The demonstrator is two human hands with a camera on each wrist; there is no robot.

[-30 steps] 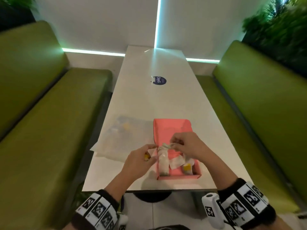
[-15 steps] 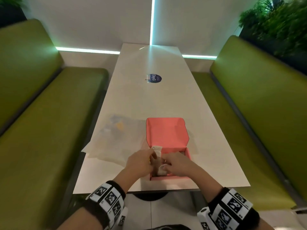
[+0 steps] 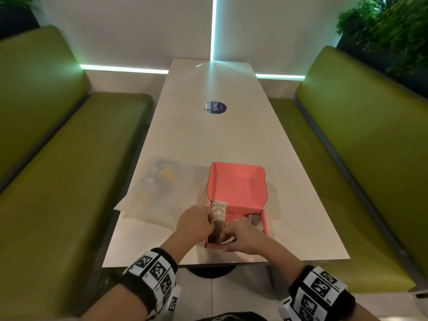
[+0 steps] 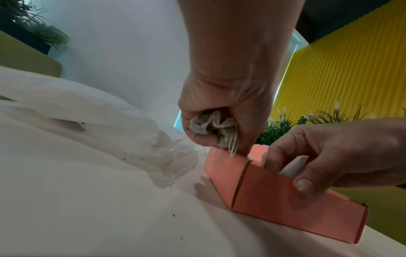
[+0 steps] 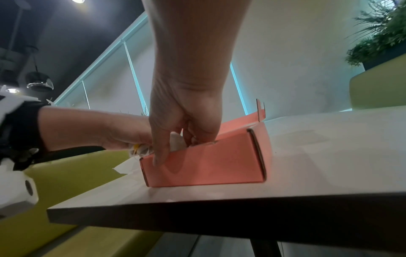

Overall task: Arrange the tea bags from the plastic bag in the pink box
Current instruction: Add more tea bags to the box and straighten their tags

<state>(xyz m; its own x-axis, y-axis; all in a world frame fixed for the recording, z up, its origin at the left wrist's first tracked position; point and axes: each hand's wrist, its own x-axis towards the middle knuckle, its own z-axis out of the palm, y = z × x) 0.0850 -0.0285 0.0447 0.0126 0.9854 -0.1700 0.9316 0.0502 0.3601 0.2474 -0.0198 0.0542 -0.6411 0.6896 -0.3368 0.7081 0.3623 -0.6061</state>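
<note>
Head view: both hands have dropped from above the pink box point(image 3: 236, 193) to its near-left corner, so this placing is nearly done. The plastic bag point(image 3: 162, 195) lies left of the grip on the tabletop point(image 3: 208, 135).

Left wrist view: the left hand point(image 4: 222, 111) clenches bunched tea bags point(image 4: 211, 125) over the box edge.

Right wrist view: the right hand point(image 5: 182, 125) pinches a white bag inside the front wall; the box contents are hidden.
</note>
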